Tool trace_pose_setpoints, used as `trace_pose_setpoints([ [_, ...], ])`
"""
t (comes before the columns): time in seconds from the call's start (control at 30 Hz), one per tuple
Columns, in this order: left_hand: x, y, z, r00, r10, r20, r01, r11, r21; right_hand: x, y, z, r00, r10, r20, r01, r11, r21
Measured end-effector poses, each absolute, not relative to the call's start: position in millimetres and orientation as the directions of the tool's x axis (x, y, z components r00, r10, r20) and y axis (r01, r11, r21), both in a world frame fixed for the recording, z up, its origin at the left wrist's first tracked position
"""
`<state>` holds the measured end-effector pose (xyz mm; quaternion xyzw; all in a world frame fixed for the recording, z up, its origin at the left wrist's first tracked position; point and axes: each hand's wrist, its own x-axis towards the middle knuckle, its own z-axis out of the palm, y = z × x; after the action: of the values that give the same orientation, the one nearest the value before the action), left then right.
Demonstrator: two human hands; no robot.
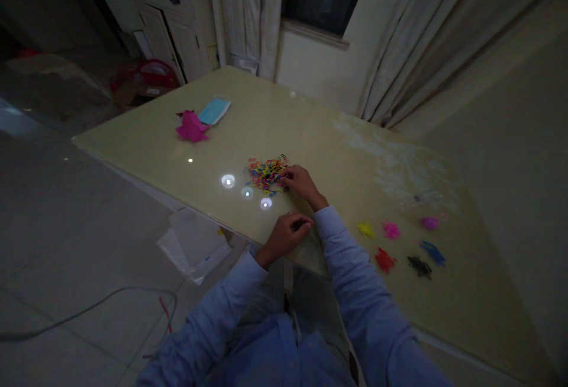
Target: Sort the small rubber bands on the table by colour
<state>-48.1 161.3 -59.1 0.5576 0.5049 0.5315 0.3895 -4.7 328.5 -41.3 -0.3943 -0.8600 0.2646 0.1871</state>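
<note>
A mixed pile of small coloured loops (pixel 266 173), thin like rubber bands or paper clips, lies mid-table in yellow, red, blue, pink and black. My right hand (pixel 302 184) reaches into its right edge, thumb and fingertips pinched together. Whatever lies between those fingertips is too small to make out. Nearer the front edge, my left hand (pixel 288 236) hovers with its fingers curled in, and their contents are hidden. To the right, sorted by colour, are a yellow heap (pixel 366 230), a pink heap (pixel 391 230), a red heap (pixel 385 261), a black heap (pixel 419 267) and a blue heap (pixel 433 253).
A clear plastic bag with a purple-pink bundle (pixel 429 222) lies behind the sorted heaps. Far left on the glossy table (pixel 275 118) are a crumpled magenta wrapper (pixel 192 127) and a blue face mask (pixel 215 110). A cable (pixel 89 310) crosses the floor.
</note>
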Motion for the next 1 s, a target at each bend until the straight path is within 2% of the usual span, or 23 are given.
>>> trace_pose_setpoints([
  [0.5,-48.3,162.0,-57.1,-0.071,0.974,0.215,0.154,-0.203,0.967,-6.9,328.1,-38.1,-0.644,0.755,0.126,0.591,0.595,-0.545],
  [0.73,-48.2,161.5,-57.3,-0.07,0.974,0.214,0.147,-0.202,0.968,-8.4,327.5,-40.2,-0.63,0.764,0.142,0.573,0.58,-0.579],
  [0.87,-48.2,161.6,-56.8,-0.07,0.978,0.196,0.14,-0.185,0.973,-5.5,327.4,-41.9,-0.582,0.796,0.165,0.54,0.53,-0.654],
  [1.0,-48.5,161.6,-56.7,-0.069,0.977,0.203,0.151,-0.191,0.97,-4.8,327.3,-41.4,-0.514,0.85,0.119,0.384,0.352,-0.854],
])
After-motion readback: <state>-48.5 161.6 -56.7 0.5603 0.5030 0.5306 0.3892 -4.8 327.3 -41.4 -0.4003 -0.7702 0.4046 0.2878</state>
